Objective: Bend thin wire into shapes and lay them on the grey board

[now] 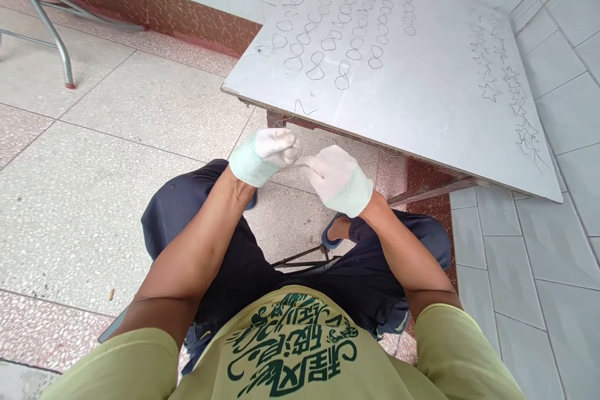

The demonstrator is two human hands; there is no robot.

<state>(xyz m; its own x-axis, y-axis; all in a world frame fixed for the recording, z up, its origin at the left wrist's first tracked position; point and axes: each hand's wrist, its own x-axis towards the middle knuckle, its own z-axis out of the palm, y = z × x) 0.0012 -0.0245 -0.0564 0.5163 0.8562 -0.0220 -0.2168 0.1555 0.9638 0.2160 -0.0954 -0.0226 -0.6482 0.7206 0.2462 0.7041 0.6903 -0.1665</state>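
Observation:
A thin wire (pixel 299 106) with bent, pointed turns sticks up from my left hand (pixel 277 147), against the near edge of the white board. That hand wears a white knit glove with a mint cuff, its fingers curled shut on the wire. My right hand (pixel 332 174), gloved the same way, is closed with its fingertips pinched close beside the left fingers, around what seems to be the same wire. The wire between the fingers is mostly hidden. Both hands are above the floor between my knees, just in front of the board.
The white board (pixel 422 106) lies tilted in view on a wooden frame. Rows of figure-eight wire shapes (pixel 342 75) lie at its left, star-shaped wires (pixel 490 92) at its right. Tiled walls (pixel 562 225) border it. A metal-legged chair (pixel 59 44) stands far left.

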